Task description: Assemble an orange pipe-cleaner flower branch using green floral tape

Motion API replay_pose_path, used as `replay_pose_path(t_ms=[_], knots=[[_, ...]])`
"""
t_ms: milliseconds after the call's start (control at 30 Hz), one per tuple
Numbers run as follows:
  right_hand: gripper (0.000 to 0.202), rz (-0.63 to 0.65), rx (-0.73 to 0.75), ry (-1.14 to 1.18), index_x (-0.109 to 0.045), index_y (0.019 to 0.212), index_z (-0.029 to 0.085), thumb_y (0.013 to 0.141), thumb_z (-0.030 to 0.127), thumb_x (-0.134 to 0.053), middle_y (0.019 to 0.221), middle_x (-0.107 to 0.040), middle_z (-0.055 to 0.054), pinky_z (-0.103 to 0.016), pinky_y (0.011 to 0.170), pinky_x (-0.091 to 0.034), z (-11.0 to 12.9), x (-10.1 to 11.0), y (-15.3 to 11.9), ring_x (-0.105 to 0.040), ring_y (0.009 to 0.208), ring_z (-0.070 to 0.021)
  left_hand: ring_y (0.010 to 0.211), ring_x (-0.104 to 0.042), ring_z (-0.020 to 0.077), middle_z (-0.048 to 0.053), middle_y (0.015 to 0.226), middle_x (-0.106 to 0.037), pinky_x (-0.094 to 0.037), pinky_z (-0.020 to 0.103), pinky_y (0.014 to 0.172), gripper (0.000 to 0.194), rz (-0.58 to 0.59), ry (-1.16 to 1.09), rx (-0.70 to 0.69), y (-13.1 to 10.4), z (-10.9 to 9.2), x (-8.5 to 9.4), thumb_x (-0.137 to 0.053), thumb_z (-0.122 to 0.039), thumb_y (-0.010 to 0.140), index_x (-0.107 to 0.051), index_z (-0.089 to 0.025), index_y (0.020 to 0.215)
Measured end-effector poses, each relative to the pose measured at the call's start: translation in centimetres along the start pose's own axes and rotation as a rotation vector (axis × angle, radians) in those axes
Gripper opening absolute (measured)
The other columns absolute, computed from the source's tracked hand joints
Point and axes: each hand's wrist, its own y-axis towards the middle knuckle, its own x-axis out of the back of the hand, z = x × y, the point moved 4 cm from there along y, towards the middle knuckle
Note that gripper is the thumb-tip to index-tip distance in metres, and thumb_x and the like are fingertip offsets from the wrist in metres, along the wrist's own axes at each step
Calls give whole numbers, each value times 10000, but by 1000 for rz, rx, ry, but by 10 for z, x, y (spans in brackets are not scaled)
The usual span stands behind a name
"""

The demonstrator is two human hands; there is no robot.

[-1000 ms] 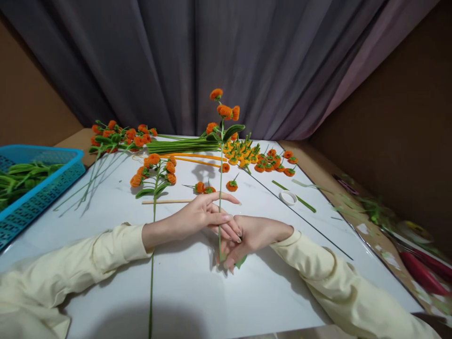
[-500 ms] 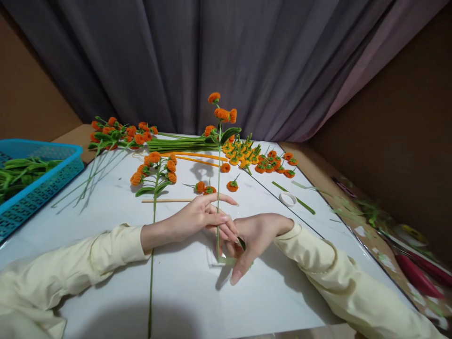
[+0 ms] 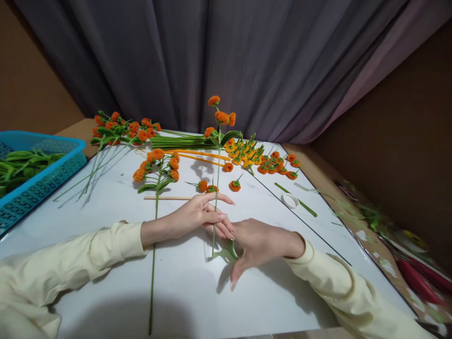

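My left hand (image 3: 203,214) pinches the thin green stem of an orange fuzzy craft flower (image 3: 221,117) between thumb and fingers. The stem stands nearly upright, its orange heads and green leaves high above the hand. My right hand (image 3: 261,241) is curled beside it, thumb pointing down, with a roll of green tape (image 3: 232,249) partly hidden in it. A strip of that tape runs to the stem's lower end. To the left, a finished-looking orange flower spray (image 3: 157,174) lies on the white table (image 3: 190,292), its long stem passing under my left wrist.
A blue basket (image 3: 42,186) of green leaves stands at left. Behind lie orange sprays (image 3: 116,129), green rods (image 3: 181,142), and loose yellow (image 3: 243,153) and orange heads (image 3: 273,165). A white ring (image 3: 290,201) lies right, and red-handled pliers or cutters (image 3: 420,280) at the right edge.
My right hand has turned slightly and shifted right, showing more of the green tape. The stem's lower end has swung a little left. My left hand keeps its pinch.
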Motion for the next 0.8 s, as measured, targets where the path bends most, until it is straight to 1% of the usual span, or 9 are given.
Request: replay_pose_path(t_ms=[100, 200, 300, 400, 467, 567, 667, 733, 800], knots=[[526, -72, -6, -249, -587, 739, 176, 621, 680, -681, 786, -577, -48, -283, 561, -430, 10, -4, -6, -516, 755, -212, 724, -716, 213, 125, 801, -738, -557, 290, 647, 390, 10, 10, 1, 1, 2, 1, -606, -209, 852, -466, -134, 1209], [562, -191, 56, -304, -612, 1009, 141, 698, 604, -672, 1004, -598, -120, -371, 699, -502, 12, -6, -9, -507, 948, -279, 723, -716, 218, 116, 778, -734, -557, 294, 648, 375, 13, 9, -2, 1, 3, 2, -607, -213, 848, -474, -134, 1190], [764, -287, 121, -231, -462, 1296, 112, 723, 568, -677, 1216, -547, -162, -427, 897, -480, 7, -5, -16, -443, 1157, -300, 732, -716, 221, 118, 808, -732, -553, 295, 653, 341, 13, 12, -4, 2, 6, 3, -601, -217, 852, -482, -144, 1163], [787, -398, 134, -223, -409, 1371, 159, 748, 570, -659, 1414, -420, -168, -455, 1031, -389, -1, 0, -38, -329, 1315, -302, 720, -716, 216, 103, 802, -725, -541, 273, 636, 311, 0, 3, 6, 1, 11, 5, -611, -220, 843, -493, -155, 1124], [667, -494, 75, -225, -475, 1331, 193, 788, 551, -622, 1410, -448, -152, -450, 1038, -385, -11, 6, -63, -374, 1305, -292, 715, -715, 215, 100, 798, -722, -535, 265, 630, 315, -15, 10, 26, 1, 16, 8, -619, -228, 838, -488, -158, 1116], [408, -713, -122, -208, -577, 1219, 201, 895, 447, -532, 1259, -599, -130, -409, 1003, -423, -36, 15, -116, -514, 1200, -258, 742, -713, 219, 104, 822, -722, -535, 270, 652, 343, -16, 15, 45, 2, 21, 11, -627, -248, 836, -466, -166, 1128], [284, -957, -502, -294, -650, 1077, 179, 953, 313, -433, 1123, -674, -130, -377, 919, -463, -71, 19, -182, -615, 1050, -254, 747, -710, 214, 97, 822, -720, -537, 266, 662, 356, -20, 30, 68, 3, 24, 13, -647, -267, 824, -468, -168, 1115], [285, -967, -929, -325, -666, 1035, 133, 946, 284, -440, 1063, -693, -149, -328, 853, -475, -99, 19, -223, -643, 962, -249, 739, -708, 207, 93, 817, -720, -542, 271, 670, 361, -31, 40, 78, 4, 24, 14, -654, -283, 820, -471, -169, 1110], [327, -969, -1090, -310, -639, 1098, 70, 955, 259, -413, 1041, -695, -186, -318, 796, -480, -120, 25, -251, -655, 925, -261, 736, -705, 204, 86, 813, -720, -547, 281, 680, 368, -44, 42, 83, 4, 24, 14, -659, -295, 818, -472, -173, 1111]])
